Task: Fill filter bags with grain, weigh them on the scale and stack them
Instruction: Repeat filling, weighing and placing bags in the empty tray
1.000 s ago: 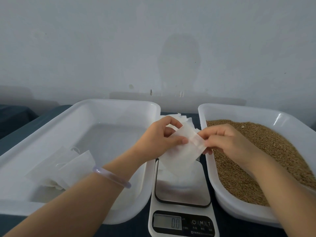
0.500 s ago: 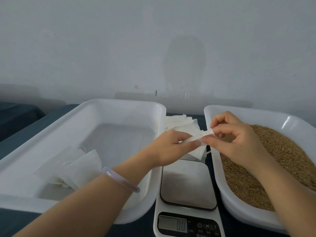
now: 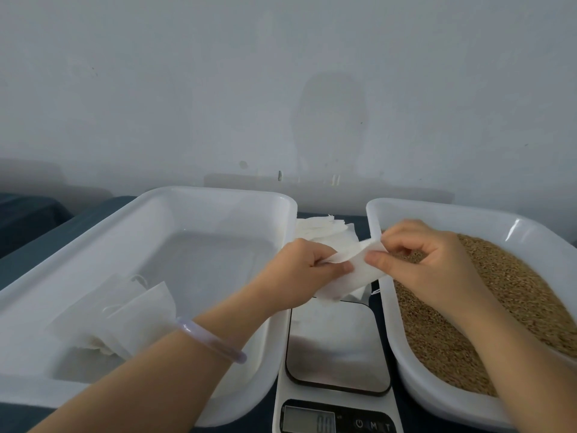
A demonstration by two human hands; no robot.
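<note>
An empty white filter bag (image 3: pixel 349 278) hangs above the far edge of the scale (image 3: pixel 337 354). My left hand (image 3: pixel 299 270) pinches its left side and my right hand (image 3: pixel 427 260) pinches its upper right corner, over the near-left rim of the white grain tray (image 3: pixel 437 389). Brown grain (image 3: pixel 505 295) fills that tray. The scale's steel plate is bare and its display (image 3: pixel 307 419) reads zero. A pile of spare empty bags (image 3: pixel 321 229) lies behind the scale. Two filled bags (image 3: pixel 125 317) rest in the left white tray (image 3: pixel 218 195).
The two trays flank the scale on a dark blue tabletop (image 3: pixel 46 242). A pale wall (image 3: pixel 281 89) rises close behind them. A translucent bracelet (image 3: pixel 212 339) circles my left wrist.
Both hands have carried the bag to the right, from above the scale plate to the grain tray's edge, and my right hand has shifted its pinch to the bag's top corner.
</note>
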